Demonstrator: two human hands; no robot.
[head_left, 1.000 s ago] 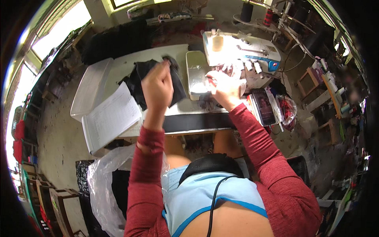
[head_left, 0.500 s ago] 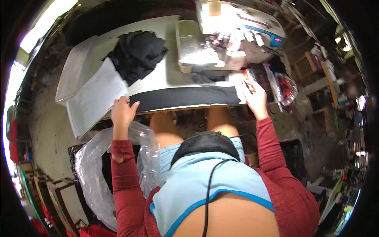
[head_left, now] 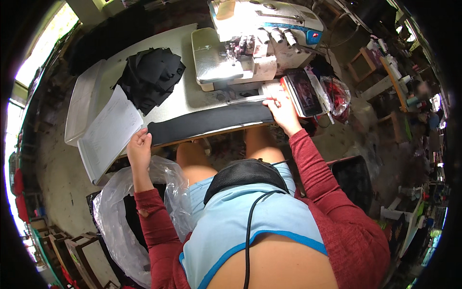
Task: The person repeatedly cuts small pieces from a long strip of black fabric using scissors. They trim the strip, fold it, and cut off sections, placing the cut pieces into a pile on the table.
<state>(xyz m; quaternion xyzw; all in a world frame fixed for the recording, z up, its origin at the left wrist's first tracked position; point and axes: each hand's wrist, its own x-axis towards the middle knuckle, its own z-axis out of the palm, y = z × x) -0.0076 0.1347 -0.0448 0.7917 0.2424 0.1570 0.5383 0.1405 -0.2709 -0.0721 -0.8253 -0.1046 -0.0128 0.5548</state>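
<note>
A long black fabric strip [head_left: 207,123] lies stretched along the near edge of the white sewing table [head_left: 187,101]. My left hand [head_left: 139,147] pinches its left end at the table's edge. My right hand [head_left: 281,108] holds down its right end, just in front of the white sewing machine [head_left: 250,43]. A heap of black fabric pieces [head_left: 151,77] rests on the table behind the strip, to the left of the machine.
A white paper-covered board [head_left: 108,132] and a white tray [head_left: 82,103] lie at the table's left end. A phone [head_left: 304,91] sits right of the machine, beside a plastic bag [head_left: 337,94]. A clear plastic bag with dark cloth [head_left: 120,212] stands by my left knee.
Both hands dropped from the fabric heap and the machine to the table's near edge. They now hold the black strip stretched out between them, slightly wider apart than half a second ago.
</note>
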